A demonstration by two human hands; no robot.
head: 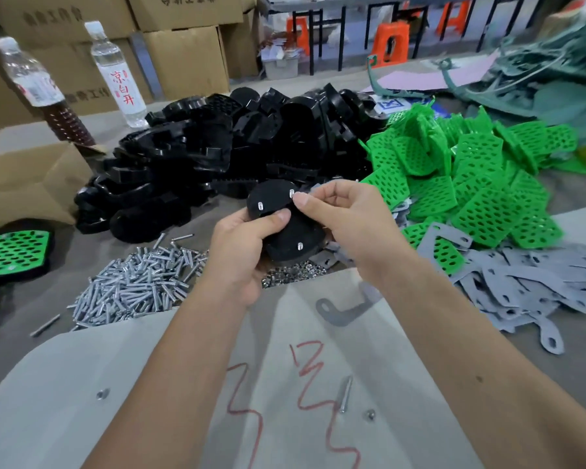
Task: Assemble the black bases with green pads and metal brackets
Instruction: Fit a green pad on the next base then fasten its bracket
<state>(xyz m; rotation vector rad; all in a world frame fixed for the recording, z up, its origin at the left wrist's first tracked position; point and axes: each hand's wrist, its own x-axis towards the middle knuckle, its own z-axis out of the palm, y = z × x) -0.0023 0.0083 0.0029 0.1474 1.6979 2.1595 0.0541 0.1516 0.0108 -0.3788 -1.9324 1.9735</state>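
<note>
My left hand [241,252] grips a black base [286,231] held up over the table, underside facing me, thumb across its middle. Three silver bolt ends stick out of it. My right hand [345,218] pinches at the upper right bolt end [292,193] with thumb and forefinger; whether something small sits between the fingertips is hidden. Behind lie a heap of black bases [217,157], a heap of perforated green pads [467,184] to the right, and grey metal brackets [538,282] spread at the right. One bracket [345,309] lies just below my right wrist.
A pile of silver bolts [136,286] lies left of my hands and small nuts [291,275] under them. A finished base with green pad [14,255] sits at far left. Two bottles [115,72] and cardboard boxes [31,184] stand behind. A loose bolt [345,394] lies near me.
</note>
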